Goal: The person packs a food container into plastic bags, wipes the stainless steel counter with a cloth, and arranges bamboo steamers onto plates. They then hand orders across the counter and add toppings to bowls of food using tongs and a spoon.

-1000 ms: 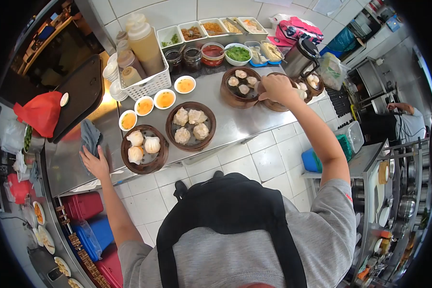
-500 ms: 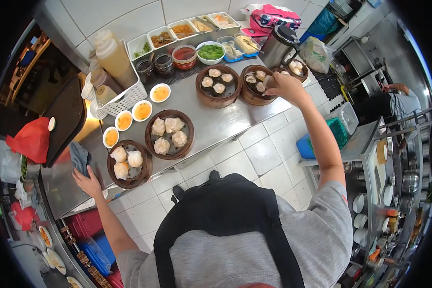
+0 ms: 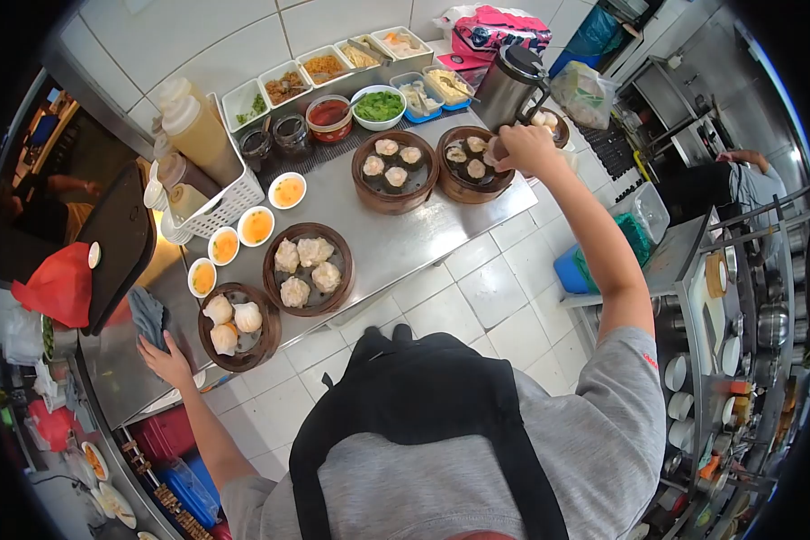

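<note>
My right hand pinches a small pale piece over the steamer basket below my fingers, while my left hand rests flat (fingers spread) against the grey cloth.

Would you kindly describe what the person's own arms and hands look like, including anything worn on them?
Both arms are bare from above the elbow down; the left hand and right hand wear no gloves. No watch or ring shows, though small items would be hard to make out. Short grey sleeves cover the upper arms, the right one bearing a small red mark near its hem. A black apron with broad straps lies over the grey shirt.
</note>
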The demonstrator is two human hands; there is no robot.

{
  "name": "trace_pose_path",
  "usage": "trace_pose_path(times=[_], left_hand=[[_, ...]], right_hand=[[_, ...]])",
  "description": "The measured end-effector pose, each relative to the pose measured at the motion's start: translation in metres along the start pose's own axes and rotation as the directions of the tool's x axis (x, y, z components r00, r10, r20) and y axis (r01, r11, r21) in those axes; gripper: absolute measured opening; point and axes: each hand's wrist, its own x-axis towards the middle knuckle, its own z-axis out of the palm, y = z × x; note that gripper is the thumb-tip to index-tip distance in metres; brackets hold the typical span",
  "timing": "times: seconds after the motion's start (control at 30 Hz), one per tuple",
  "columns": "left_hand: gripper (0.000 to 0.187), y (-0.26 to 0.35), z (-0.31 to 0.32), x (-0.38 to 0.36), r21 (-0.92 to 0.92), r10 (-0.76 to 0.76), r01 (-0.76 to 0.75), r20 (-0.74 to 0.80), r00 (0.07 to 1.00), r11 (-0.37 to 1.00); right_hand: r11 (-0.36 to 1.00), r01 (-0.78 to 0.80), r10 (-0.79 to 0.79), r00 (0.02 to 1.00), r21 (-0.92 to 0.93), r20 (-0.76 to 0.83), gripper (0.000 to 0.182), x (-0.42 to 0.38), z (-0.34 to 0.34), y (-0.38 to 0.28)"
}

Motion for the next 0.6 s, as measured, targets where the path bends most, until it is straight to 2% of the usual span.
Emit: trace_pose_path(times=[0.17, 0.23, 0.3, 0.37, 0.4, 0.43, 0.5, 0.53, 0.6], left_hand=[[0.066, -0.006, 0.004, 0.001, -0.045, 0.010, -0.011, -0.024, 1.000, 0.999], [0.065, -0.001, 0.002, 0.000, -0.062, 0.008, -0.010, -0.028, 1.000, 0.998], [0.064, -0.002, 0.001, 0.001, -0.075, 0.021, -0.023, -0.027, 0.999, 0.997], [0.063, -0.001, 0.000, 0.000, -0.029, 0.060, -0.066, -0.162, 0.985, 0.997], [0.062, -0.002, -0.002, -0.004, 0.000, 0.067, -0.069, -0.233, 0.970, 0.998], [0.062, -0.002, -0.004, -0.010, -0.004, 0.074, -0.077, -0.231, 0.970, 0.997], [0.063, -0.010, -0.004, -0.032, 0.059, -0.066, 0.094, -0.367, 0.928, 0.994], [0.065, -0.016, -0.005, -0.051, 0.066, -0.119, 0.153, -0.362, 0.924, 0.986], [0.069, -0.020, -0.006, -0.103, 0.075, -0.265, 0.303, -0.318, 0.910, 0.950]], right_hand=[[0.999, -0.036, 0.036, 0.999, 0.004, 0.033, 0.049, -0.023, -0.001, 0.015], [0.990, -0.102, 0.086, 0.984, 0.099, 0.157, 0.050, -0.037, -0.018, 0.010], [0.973, -0.155, 0.123, 0.975, 0.173, 0.186, 0.050, -0.035, 0.001, 0.028], [0.779, -0.269, 0.213, 0.963, 0.566, 0.164, 0.051, -0.031, 0.034, 0.062], [0.670, -0.245, 0.241, 0.965, 0.701, 0.107, 0.056, -0.032, 0.046, 0.076], [0.651, -0.330, 0.319, 0.936, 0.683, 0.148, 0.056, -0.029, 0.058, 0.091], [0.693, -0.422, 0.364, 0.905, 0.585, 0.221, 0.050, -0.022, 0.079, 0.116], [0.692, -0.419, 0.365, 0.906, 0.588, 0.216, 0.050, -0.022, 0.084, 0.120], [0.817, -0.413, 0.331, 0.907, 0.402, 0.259, 0.043, -0.020, 0.092, 0.120]])
